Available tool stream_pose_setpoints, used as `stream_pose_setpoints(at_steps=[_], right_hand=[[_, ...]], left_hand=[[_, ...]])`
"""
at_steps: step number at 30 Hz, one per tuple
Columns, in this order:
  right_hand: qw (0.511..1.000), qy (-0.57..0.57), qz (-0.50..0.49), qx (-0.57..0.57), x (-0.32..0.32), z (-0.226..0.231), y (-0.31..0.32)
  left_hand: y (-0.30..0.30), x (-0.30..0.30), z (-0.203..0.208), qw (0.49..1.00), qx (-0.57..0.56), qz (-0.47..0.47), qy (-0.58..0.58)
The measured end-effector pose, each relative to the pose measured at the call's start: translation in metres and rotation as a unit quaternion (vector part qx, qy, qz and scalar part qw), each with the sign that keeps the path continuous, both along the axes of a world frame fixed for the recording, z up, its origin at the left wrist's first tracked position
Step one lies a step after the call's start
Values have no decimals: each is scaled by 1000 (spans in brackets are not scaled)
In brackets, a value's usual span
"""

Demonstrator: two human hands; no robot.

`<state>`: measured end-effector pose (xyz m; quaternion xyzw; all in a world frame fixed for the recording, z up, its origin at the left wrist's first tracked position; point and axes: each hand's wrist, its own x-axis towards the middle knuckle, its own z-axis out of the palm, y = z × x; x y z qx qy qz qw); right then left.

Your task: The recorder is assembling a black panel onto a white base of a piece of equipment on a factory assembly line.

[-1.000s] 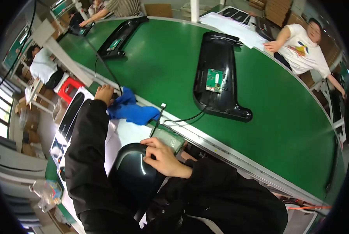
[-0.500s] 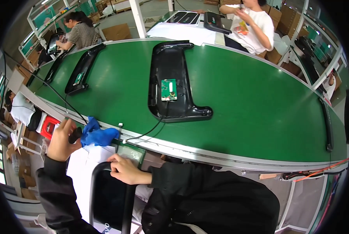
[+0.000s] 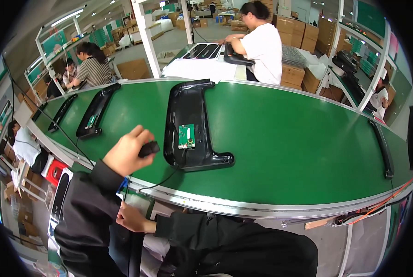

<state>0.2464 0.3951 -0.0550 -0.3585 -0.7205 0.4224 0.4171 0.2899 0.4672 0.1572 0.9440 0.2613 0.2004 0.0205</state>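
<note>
My left hand (image 3: 129,151) is raised over the near edge of the green belt, its fingers closed round a small black block-like object (image 3: 149,149) whose kind I cannot make out. Just beyond it on the belt lies a black plastic housing (image 3: 198,107), hollow side up, holding a green circuit board (image 3: 186,135) with a cable trailing to the near rail. Below, my right hand (image 3: 133,218) grips the upper edge of another black housing (image 3: 135,251) in front of my body; my left sleeve hides part of both. A bit of blue cloth (image 3: 123,185) shows behind my left wrist.
More black housings (image 3: 100,108) lie along the belt (image 3: 280,152) at left, and one long black piece (image 3: 383,150) at the far right. A metal rail (image 3: 225,206) borders the near side. Across the belt a person (image 3: 264,48) works at a white-covered table (image 3: 202,68).
My left hand has risen and moved right, from beside the blue cloth to above the belt, carrying the black object. The view has tilted up. The person opposite has lowered their hands to the table.
</note>
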Motion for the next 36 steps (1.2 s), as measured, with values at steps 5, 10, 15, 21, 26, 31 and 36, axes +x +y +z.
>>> stream_pose_setpoints(at_steps=[5,10,15,21,26,31,36], right_hand=[[999,30,-17,19,-8,-2,8],[998,56,11,-6,-10,5,11],[1000,3,8,21,-14,5,18],[999,-1,19,31,-18,16,25],[998,9,60,6,-19,25,27],[998,11,57,-3,-21,28,27],[998,-2,56,-28,-20,31,28]], left_hand=[[-3,-26,-4,999,-27,24,18],[5,-78,-10,996,-47,68,43],[31,-164,-22,987,-93,98,91],[88,-323,-70,907,-128,366,163],[110,-367,-119,905,-97,379,168],[116,-355,-127,899,-54,402,164],[122,-350,-133,881,27,383,275]])
